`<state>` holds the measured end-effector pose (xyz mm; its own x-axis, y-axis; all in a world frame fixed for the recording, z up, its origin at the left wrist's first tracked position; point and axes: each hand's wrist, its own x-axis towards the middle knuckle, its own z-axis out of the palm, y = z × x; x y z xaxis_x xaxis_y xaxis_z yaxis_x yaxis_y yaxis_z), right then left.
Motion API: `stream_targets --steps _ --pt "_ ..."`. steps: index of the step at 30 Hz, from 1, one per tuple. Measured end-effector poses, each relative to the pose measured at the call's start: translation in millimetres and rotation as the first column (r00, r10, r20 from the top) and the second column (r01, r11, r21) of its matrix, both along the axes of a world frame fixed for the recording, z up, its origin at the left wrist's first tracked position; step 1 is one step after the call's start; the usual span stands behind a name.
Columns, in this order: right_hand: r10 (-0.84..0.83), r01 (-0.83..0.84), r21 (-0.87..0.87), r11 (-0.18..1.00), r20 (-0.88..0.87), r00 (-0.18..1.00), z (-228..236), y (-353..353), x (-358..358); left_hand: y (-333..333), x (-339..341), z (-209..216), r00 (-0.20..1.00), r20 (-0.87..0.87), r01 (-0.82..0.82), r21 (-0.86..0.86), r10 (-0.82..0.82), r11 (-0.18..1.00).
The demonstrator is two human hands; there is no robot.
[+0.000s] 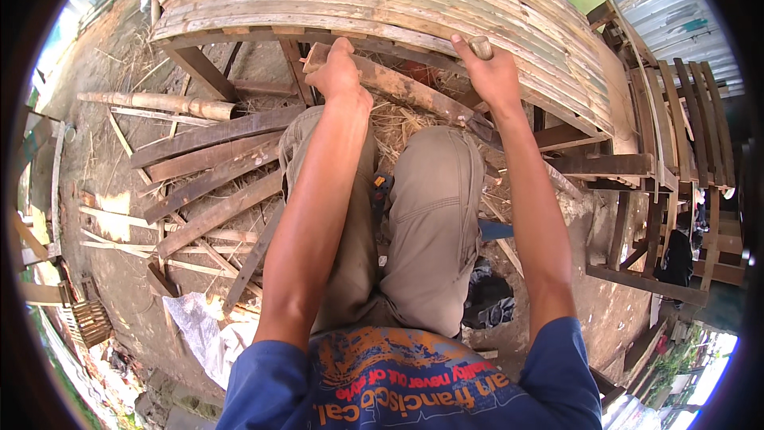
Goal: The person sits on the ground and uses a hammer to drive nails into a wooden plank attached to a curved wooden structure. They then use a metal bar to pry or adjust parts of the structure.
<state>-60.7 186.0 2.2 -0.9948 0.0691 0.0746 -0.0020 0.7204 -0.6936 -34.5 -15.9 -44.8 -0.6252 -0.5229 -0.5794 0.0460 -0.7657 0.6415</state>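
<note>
My left hand [336,76] is closed round the upper end of a worn reddish-brown wooden plank [406,89]. The plank slants down to the right, just under the front edge of a bamboo-slat bench [334,12]. My right hand [489,76] is closed on a rounded wooden handle [481,47], whose butt end sticks out at the top of the fist. What the handle belongs to is mostly hidden by the hand and wrist. Below that wrist, a dark stretch lies along the plank; I cannot tell whether it is part of the tool.
Several dark wooden boards [215,147] lie fanned out left of my knees, with a bamboo pole [159,102] beyond them. A whitish sack [208,334] lies at lower left and a black plastic bag [487,300] by my right leg. Wooden slatted frames [684,123] stand at right.
</note>
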Motion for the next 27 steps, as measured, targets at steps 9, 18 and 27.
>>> stream_targets --steps 9,18,27 --pt "0.478 -0.406 -0.401 0.821 0.096 0.873 6 16 7 -7 1 -5 0.995 -0.064 0.084 0.028 -0.082 0.996" --pt "0.502 -0.426 -0.347 0.835 0.165 0.849 1 14 0 -7 4 -1 0.996 -0.028 0.084 0.015 -0.084 0.996" --pt "0.469 -0.434 -0.191 0.88 0.217 0.856 3 8 -5 -8 -4 -12 1.0 0.012 0.004 0.085 -0.005 0.996"
